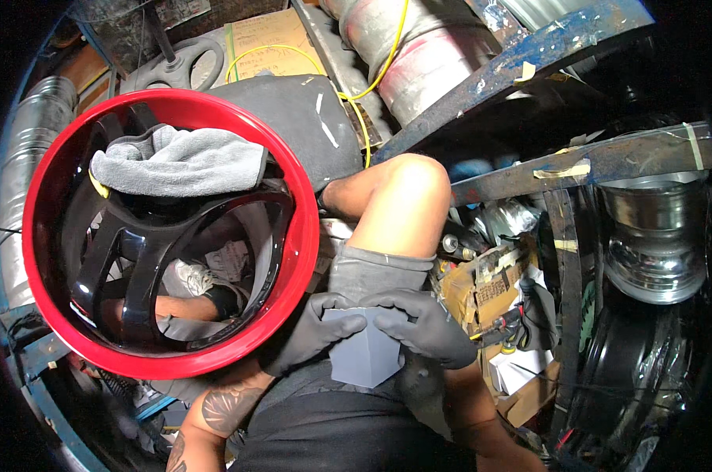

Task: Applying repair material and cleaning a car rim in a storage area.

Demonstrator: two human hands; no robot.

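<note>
Both of my hands wear dark grey gloves and meet in front of my lap. Between them hangs a blue-grey sheet of sandpaper (pixel 364 358), creased down its middle. My left hand (pixel 318 329) pinches its upper left edge, the thumb lying on the near face. On the upper right edge, my right hand (pixel 430 326) grips with its thumb in the same way. To the left stands a wheel rim (pixel 305 259) with a bright red lip and glossy black spokes. A grey cloth (pixel 183 161) is draped over the rim's far side.
A dark padded cushion (pixel 293 118) lies behind the rim, crossed by a yellow hose (pixel 365 130). A blue metal frame (pixel 521 75) runs along the right. Beyond it are a cardboard box (pixel 482 291) and a polished metal rim (pixel 654 236). A painted drum-shaped part (pixel 426 63) rests at the back.
</note>
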